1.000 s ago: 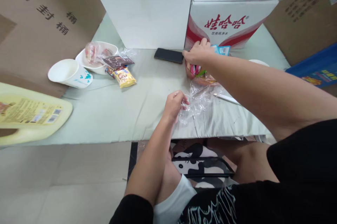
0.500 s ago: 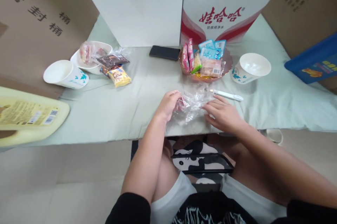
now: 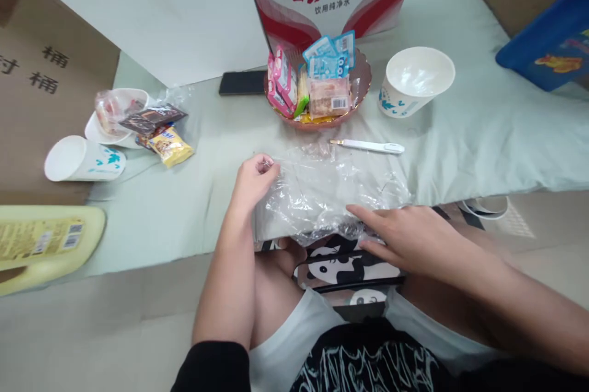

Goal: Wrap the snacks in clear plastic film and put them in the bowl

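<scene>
A crinkled clear plastic bag [image 3: 317,189] lies spread out at the front edge of the table, and its near side hangs slightly over that edge. My left hand [image 3: 253,180] pinches the bag's left edge, fingers curled in. On the bag's right part rests my right hand [image 3: 409,234], open, with index finger stretched out over the plastic. Just beyond the bag lies a white pen-like cutter [image 3: 368,146]. Behind it stands a pinkish glass bowl [image 3: 317,124] of wrapped snacks, among them pink packs [image 3: 281,82] and blue sachets [image 3: 330,62].
A white paper cup [image 3: 414,85] stands right of the bowl; another cup [image 3: 87,160] lies tipped at left beside a white bowl [image 3: 124,137] and snack packets [image 3: 168,143]. A phone [image 3: 242,83] lies near white boxes [image 3: 175,18]. A yellow jug [image 3: 46,245] sits front left.
The bunched plastic bag is now spread out wide and flat. My hands have moved apart, the right one nearer to me. A red thing beside my left hand no longer shows. The view has shifted.
</scene>
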`<move>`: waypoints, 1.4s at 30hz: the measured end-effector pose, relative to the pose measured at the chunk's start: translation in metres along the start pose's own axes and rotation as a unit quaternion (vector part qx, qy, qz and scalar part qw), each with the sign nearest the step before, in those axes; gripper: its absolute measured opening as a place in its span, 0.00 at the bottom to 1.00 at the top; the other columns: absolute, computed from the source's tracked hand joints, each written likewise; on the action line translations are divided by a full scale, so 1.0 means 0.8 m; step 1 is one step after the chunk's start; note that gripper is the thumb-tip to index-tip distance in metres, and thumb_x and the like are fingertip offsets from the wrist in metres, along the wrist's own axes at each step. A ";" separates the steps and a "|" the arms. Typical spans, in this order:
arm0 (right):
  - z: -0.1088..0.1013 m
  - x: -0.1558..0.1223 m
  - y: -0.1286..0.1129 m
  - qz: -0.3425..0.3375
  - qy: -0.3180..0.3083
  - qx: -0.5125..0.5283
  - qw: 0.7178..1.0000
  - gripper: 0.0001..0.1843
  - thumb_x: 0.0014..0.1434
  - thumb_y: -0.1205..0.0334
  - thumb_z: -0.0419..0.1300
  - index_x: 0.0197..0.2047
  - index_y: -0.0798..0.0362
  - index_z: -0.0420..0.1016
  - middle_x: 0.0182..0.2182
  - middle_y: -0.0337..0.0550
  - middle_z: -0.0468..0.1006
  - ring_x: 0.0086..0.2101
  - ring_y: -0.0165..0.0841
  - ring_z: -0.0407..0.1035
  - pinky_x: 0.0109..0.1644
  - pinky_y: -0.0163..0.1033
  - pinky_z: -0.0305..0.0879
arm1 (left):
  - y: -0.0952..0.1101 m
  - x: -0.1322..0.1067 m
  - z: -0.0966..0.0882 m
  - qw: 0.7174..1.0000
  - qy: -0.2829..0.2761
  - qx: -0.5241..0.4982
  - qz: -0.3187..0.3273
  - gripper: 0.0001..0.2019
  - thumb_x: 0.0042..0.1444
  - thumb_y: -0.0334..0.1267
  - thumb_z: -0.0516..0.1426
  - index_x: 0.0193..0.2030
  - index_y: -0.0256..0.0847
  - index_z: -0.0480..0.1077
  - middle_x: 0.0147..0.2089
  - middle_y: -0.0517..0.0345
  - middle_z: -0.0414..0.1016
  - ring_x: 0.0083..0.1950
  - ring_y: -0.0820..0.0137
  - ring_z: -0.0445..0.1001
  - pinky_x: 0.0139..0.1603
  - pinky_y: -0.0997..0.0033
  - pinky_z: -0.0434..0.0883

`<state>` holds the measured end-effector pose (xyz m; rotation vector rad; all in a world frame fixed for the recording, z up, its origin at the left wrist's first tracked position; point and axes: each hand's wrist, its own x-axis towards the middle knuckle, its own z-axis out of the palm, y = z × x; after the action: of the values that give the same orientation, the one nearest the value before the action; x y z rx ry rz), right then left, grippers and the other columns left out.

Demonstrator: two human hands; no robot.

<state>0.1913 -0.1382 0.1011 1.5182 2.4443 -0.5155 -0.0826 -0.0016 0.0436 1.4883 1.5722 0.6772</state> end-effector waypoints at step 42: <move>0.041 0.066 0.070 0.089 0.441 0.551 0.703 0.07 0.64 0.55 0.59 0.36 0.45 0.66 0.22 0.33 0.69 0.26 0.36 0.75 0.36 0.44 0.74 | 0.001 -0.047 -0.049 0.975 -0.141 -0.168 -0.034 0.17 0.37 0.46 0.75 0.26 0.39 0.76 0.33 0.51 0.82 0.38 0.65 0.81 0.40 0.68 0.74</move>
<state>0.2184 -0.0854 0.0420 2.9952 2.5554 -1.7933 -0.1177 -0.0315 0.0714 1.2126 1.2174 0.6259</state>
